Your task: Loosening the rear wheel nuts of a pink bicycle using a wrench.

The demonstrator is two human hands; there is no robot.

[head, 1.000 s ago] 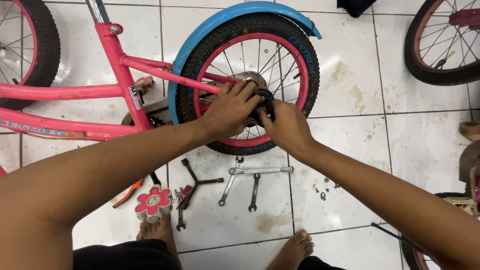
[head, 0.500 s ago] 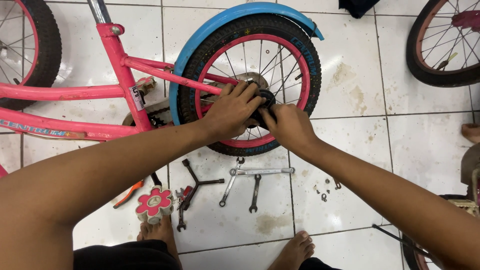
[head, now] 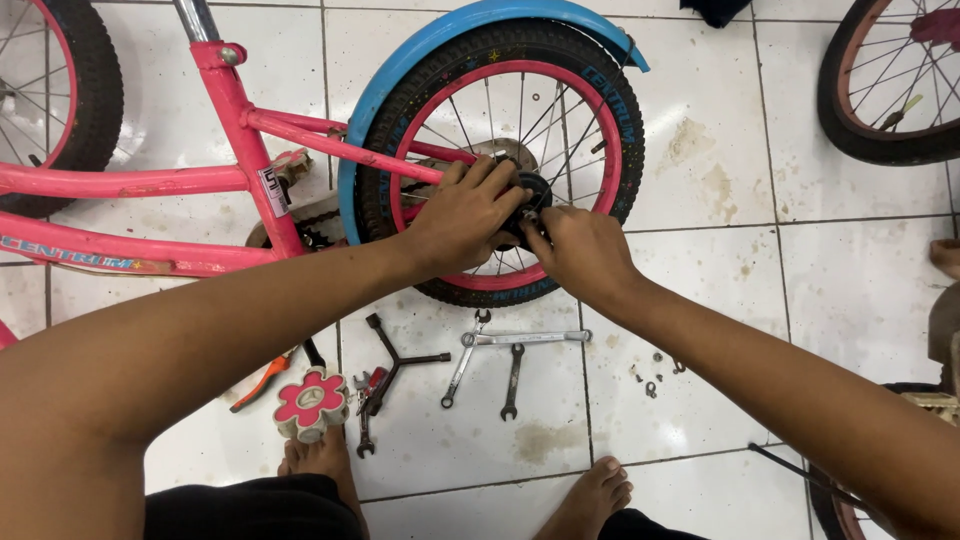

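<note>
While the pink bicycle (head: 150,180) lies on its side on the white tiled floor (head: 800,260), both hands meet at the hub (head: 527,192) in the middle of the rear wheel (head: 500,150). The left hand (head: 465,215) is closed over the hub from the frame side, fingers curled onto it; the right hand (head: 580,250) pinches the dark hub part from the other side. The step in hand appears to be fitting or turning a small part at the axle by finger; any further move would call for a steady grip on the hub and probably a tool from the floor. Just below the wheel lie two spanners (head: 500,360), a three-armed wrench (head: 395,365), orange-handled pliers (head: 262,380), a flower-shaped pink and white cap (head: 312,402) and a few small nuts (head: 652,378). Lettering runs along the pink frame tube at left and along the tyre wall; a small white rectangular sticker (head: 272,190) sits on the seat tube. A blue mudguard (head: 480,25) arches over the tyre.
</note>
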